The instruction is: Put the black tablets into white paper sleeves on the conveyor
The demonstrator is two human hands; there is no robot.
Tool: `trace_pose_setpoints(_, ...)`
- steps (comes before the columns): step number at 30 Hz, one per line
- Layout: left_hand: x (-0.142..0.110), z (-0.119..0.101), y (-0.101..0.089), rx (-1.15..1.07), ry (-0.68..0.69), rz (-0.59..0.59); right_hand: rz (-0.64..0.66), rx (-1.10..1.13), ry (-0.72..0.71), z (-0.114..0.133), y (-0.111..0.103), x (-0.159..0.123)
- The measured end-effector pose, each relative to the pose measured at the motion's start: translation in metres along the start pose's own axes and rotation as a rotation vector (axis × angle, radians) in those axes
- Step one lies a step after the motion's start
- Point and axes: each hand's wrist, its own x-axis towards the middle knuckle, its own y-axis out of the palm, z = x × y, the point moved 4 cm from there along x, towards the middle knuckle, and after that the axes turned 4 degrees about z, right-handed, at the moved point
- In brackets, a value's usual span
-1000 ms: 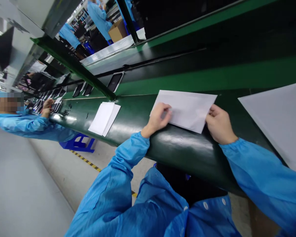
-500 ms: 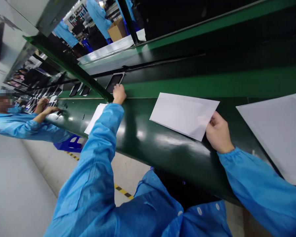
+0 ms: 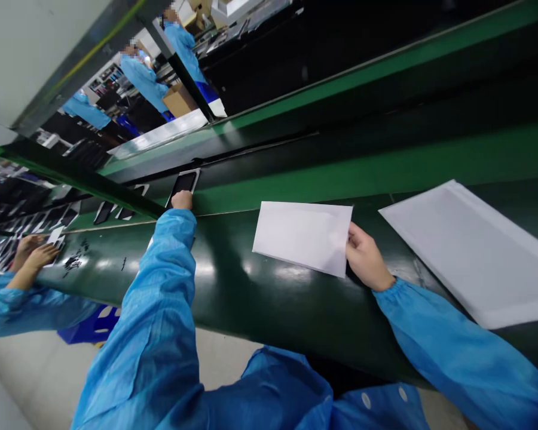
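My right hand [image 3: 368, 255] pinches the right edge of a white paper sheet [image 3: 301, 237], thumb on top. The sheet lies over the green work surface and may be more than one layer. At the far left, my left hand [image 3: 182, 200] is closed at the near end of a flat black panel with a white edge [image 3: 186, 181], which looks like a tablet. Its fingertips are hidden behind the knuckles. Under my left forearm only a sliver of another white sheet shows. To the right of my right hand lies a larger white sheet stack [image 3: 470, 251].
A green slanted post [image 3: 85, 179] crosses just left of my left hand. Beyond it, several more dark panels [image 3: 103, 212] line the bench. A co-worker's hands [image 3: 38, 254] handle something at the left, near small black strips [image 3: 76, 258]. A blue stool [image 3: 92, 325] stands below.
The view has swung right, so everything appears farther left and lower. My left hand has shifted slightly along the panel's near end. My right hand keeps its hold on the white sheet.
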Motion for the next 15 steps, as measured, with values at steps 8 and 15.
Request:
trace_pose_setpoints(8,-0.053,-0.036,-0.027,-0.014,0.160,-0.207,0.014,0.047,0.150,0.005,0.001,0.003)
trace_pose_setpoints(15,-0.185,-0.111,-0.050,0.019,0.497,-0.441,-0.278,0.085,0.102,0.026,-0.044,-0.066)
